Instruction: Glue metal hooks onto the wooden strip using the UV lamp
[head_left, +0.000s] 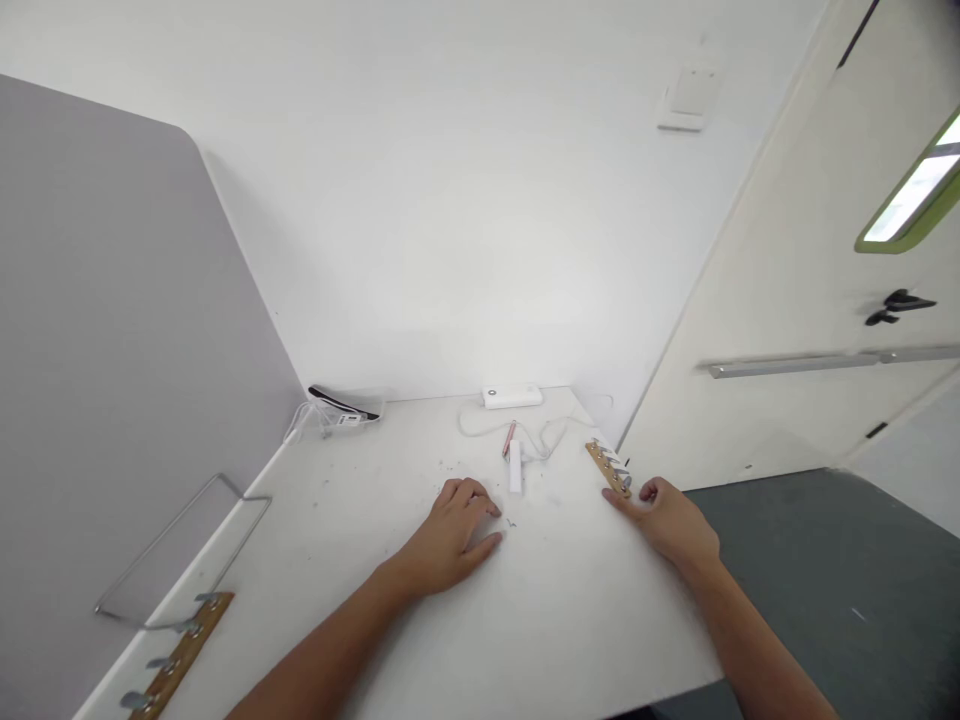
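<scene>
My left hand (454, 535) rests on the white tabletop (525, 610) with its fingers apart, holding nothing. Just beyond its fingertips lies a small white stick-like block (515, 466), with a slim reddish pen-like item (509, 438) beside it. At the table's right edge, my right hand (667, 520) has its thumb against the near end of a wooden hook rack (602, 468) with several metal hooks. The other fingers of that hand are curled and partly hidden. A second wooden hook rack (180, 655) lies along the left edge, near a bent metal wire frame (244, 535).
A white power-bank-like box (512, 397) sits against the wall, with a thin white cable (551, 440) in front. At the back left are a clear case with a black strap (343, 402) and cables. A grey panel (135, 330) borders the left side; a door (795, 300) stands right.
</scene>
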